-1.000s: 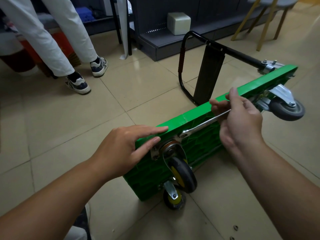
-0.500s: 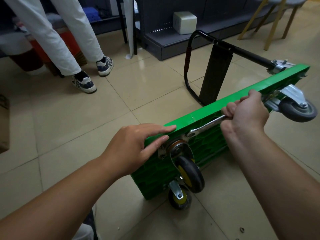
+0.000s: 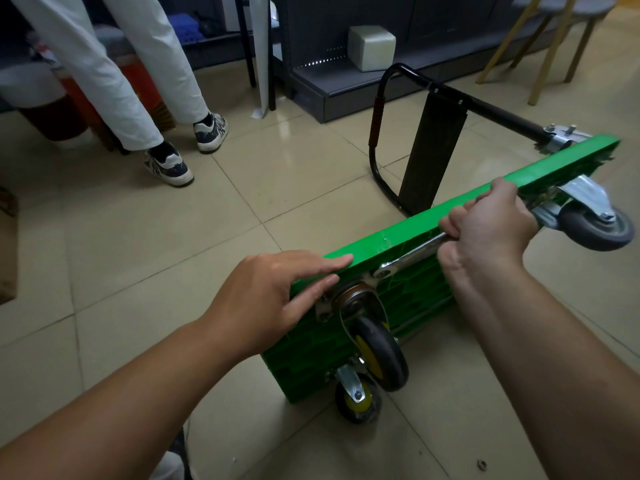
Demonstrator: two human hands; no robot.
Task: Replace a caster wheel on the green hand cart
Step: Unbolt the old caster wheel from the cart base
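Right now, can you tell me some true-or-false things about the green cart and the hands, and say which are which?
1. The green hand cart stands on all its wheels. False: it is tipped up on its side edge, with the wheels facing sideways.
2. The right hand grips a wrench. True.
3. The left hand holds a screwdriver. False: its straight fingers rest on the cart's top edge and hold nothing.
4. The wrench's head sits at the mounting plate of the black-and-yellow caster wheel. True.
5. The far caster wheel is yellow. False: it is grey.
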